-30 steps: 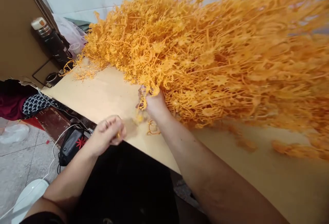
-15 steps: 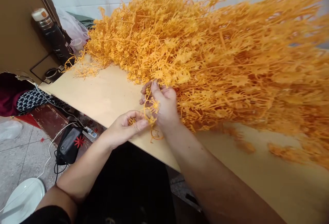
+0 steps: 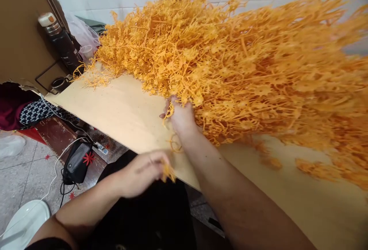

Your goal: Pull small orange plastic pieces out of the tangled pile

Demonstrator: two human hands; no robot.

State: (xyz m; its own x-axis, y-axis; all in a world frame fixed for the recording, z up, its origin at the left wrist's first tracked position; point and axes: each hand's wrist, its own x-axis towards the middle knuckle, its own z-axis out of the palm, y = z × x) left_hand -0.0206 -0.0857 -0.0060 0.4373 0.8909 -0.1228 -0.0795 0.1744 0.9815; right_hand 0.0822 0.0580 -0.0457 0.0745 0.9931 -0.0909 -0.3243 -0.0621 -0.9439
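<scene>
A big heap of orange plastic flower pieces [image 3: 218, 62], star-shaped on thin stems, covers the back and right of the tabletop [image 3: 115, 102]. My right hand [image 3: 181, 116] is at the heap's front edge, its fingers closed around an orange plastic piece [image 3: 169, 113]; part of the fingers is hidden. Lower and to the left, my left hand [image 3: 146, 171] is off the table's front edge above my lap, blurred by motion. Its fingers are pinched on a small bunch of orange plastic flowers [image 3: 168, 172]. One loose orange stem [image 3: 175, 143] curls on the table beside my right wrist.
At the far left stand a dark thermos [image 3: 61, 45] with a white cap and a dark mug [image 3: 59, 84]. A black speaker-like box [image 3: 77, 162], cables and a white round lid-like object [image 3: 27, 221] are below on the left. Red leaf shapes [image 3: 89, 158] lie about there.
My left hand has drawn away from the right, down toward my lap, with the orange flowers in it. My right hand has stayed near the heap's edge.
</scene>
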